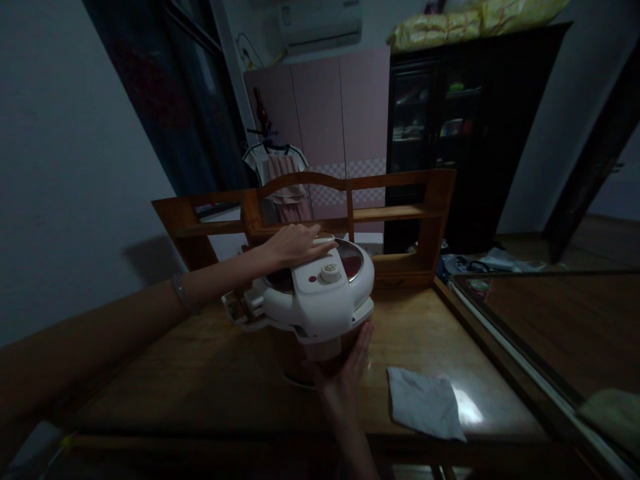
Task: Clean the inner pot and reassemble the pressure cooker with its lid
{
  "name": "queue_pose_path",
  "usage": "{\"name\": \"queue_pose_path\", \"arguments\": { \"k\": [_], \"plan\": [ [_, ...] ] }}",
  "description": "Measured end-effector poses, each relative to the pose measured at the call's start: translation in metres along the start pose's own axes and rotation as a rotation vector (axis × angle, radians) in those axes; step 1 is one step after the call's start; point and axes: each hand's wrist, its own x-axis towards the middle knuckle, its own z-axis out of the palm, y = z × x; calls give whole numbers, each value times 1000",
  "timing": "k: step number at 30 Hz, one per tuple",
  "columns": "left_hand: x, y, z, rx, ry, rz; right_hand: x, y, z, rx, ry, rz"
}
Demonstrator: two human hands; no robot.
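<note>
An electric pressure cooker (325,310) with a white lid and a darker body stands on the wooden desk (415,333). Its steam valve (330,272) and a small red button (313,279) are on top of the lid. From the left, my left hand (295,244) reaches over the lid and is closed round its top handle (325,239). Below the lid, my right hand (345,381) rests against the front of the body, fingers stretched upward along its side; part of that hand is in shadow. A grey cloth (425,403) lies to the right of the cooker.
Behind the cooker rises the desk's wooden shelf (395,213). A bed edge (525,373) runs along the right side. Farther back are a pink wardrobe (320,107), a dark cabinet (460,147) and hanging clothes (285,177). A wall (80,167) is on the left.
</note>
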Motion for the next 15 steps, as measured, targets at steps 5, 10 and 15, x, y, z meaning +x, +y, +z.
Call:
{"name": "queue_pose_path", "arguments": {
  "k": [5, 10, 15],
  "plan": [
    [-2, 6, 2, 44, 17, -70, 0, 1, 1, -12, 23, -22],
    [-5, 7, 1, 37, 50, -84, 1, 0, -1, -13, 4, -21],
    [1, -4, 5, 2, 70, 19, 2, 1, -2, -12, -6, -22]
  ]
}}
